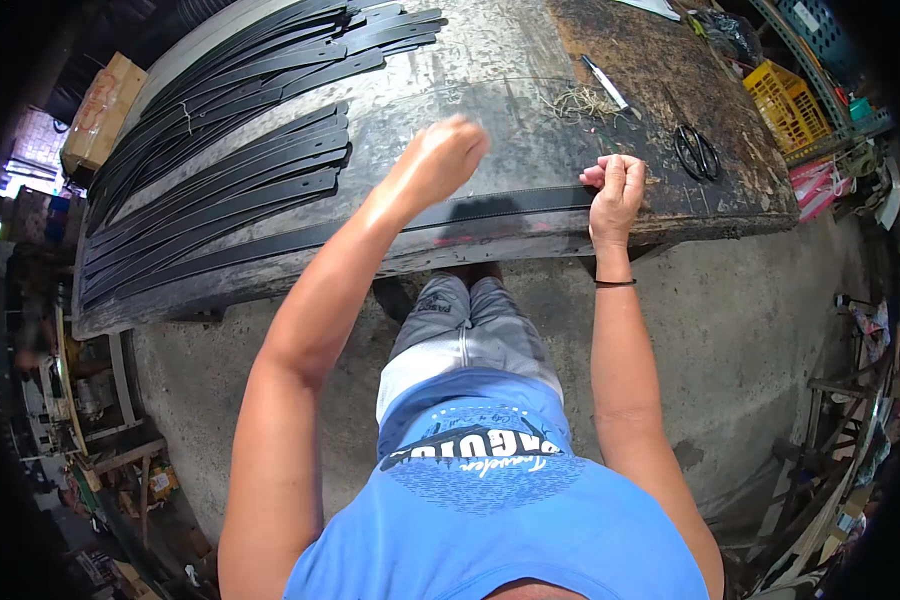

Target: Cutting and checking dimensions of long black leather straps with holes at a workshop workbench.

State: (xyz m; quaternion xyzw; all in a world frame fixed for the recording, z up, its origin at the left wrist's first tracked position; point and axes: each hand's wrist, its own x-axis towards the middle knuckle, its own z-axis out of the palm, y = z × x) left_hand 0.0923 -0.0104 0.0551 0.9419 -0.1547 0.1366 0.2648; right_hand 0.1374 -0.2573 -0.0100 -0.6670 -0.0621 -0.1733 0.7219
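Observation:
A long black strap (535,201) with stitched edges, apparently leather, lies along the table's near edge. My right hand (618,195) rests over its right end, fingers curled together; that end is hidden, and I cannot make out what the fingertips pinch. Raised above the strap, left of it, is my left hand (442,158), closed and slightly blurred. Whatever it holds, if anything, does not show. Black-handled scissors (696,153) lie right of my right hand. Beyond it are a tangle of pale thread (578,104) and a slim white-and-black pen-like tool (608,86).
Several similar black straps (250,185) lie side by side on the left of the worn table (410,105), with a larger pile (280,70) behind them. A cardboard box (105,115) stands beyond the left edge, a yellow plastic basket (785,108) at the far right.

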